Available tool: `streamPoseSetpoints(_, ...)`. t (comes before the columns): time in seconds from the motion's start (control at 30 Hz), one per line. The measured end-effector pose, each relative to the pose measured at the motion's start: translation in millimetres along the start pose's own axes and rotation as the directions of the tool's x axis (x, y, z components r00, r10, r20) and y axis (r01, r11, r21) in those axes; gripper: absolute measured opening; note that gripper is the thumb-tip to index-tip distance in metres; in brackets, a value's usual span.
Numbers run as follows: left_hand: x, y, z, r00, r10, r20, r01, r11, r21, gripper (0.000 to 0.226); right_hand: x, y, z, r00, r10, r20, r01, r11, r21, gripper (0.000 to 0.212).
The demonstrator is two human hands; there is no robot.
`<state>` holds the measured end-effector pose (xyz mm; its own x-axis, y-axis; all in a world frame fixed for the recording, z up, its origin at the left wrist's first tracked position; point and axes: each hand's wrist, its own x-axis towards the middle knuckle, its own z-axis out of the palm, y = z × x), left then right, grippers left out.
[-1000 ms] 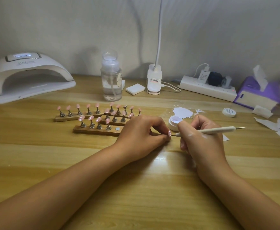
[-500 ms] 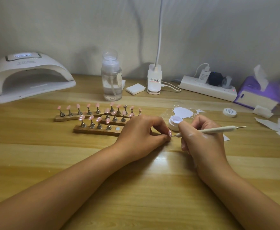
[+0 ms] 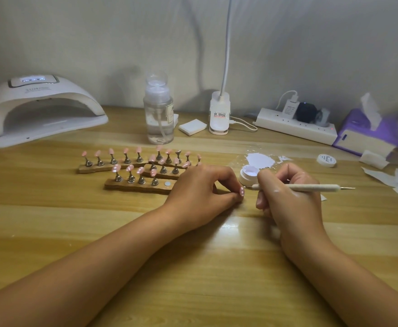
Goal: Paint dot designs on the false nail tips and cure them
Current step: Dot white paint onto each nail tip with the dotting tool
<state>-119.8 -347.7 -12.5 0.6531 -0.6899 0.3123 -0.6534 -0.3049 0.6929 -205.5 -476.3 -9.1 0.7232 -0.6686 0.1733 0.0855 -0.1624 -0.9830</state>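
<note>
- Since the earlier frames the dotting tool has swung closer to level and its working end has drawn slightly up and back from the nail. The left hand has hardly shifted.
- The left hand rests on the tabletop, thumb and forefinger pinching one pink false nail tip. It seems to be held by the stand under it, though the fingers hide that. White dots already show on its face.
- The right hand is curled round the dotting tool like a pen. The tool's near point sits just beside the nail, and I cannot tell whether it touches.
- The open pot of white gel stands just behind the two hands, with a white smear beyond it.
- The other nail tips stand on metal pegs along the wooden strips. One round seat on the front strip is bare.
- The curing lamp waits far left, well apart from the work.
- Handling, as I judge it: the nail tip is light, thin, glossy plastic. It is likely slippery and easily flicked away, and wet gel smears at a touch. It is best held by the peg or the edges, never the painted face, and kept face up on its way to the lamp.
</note>
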Motion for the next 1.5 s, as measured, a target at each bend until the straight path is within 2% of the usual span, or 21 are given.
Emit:
streamPoseSetpoints(0.23,0.1,0.6,0.0,1.000,-0.003,-0.003,0.003,1.000,0.012,0.020,-0.4,0.0,-0.6,1.000,0.002,0.024,-0.002,0.999,-0.034,0.020)
streamPoseSetpoints(0.73,0.1,-0.4,0.0,1.000,0.001,0.000,-0.001,1.000,-0.008,0.013,0.5,1.8,0.4,1.000,-0.029,0.004,0.030,0.997,-0.070,0.025)
streamPoseSetpoints(1.33,0.6,-1.3,0.1,1.000,0.010,-0.009,-0.010,1.000,0.003,0.021,1.1,3.9,0.1,0.999,-0.037,0.007,0.037,0.996,-0.081,0.023)
streamPoseSetpoints(1.5,1.0,-1.7,0.9,1.000,0.005,-0.012,-0.005,1.000,0.005,0.015,1.3,3.7,0.3,1.000,-0.028,0.002,0.028,0.997,-0.065,0.024)
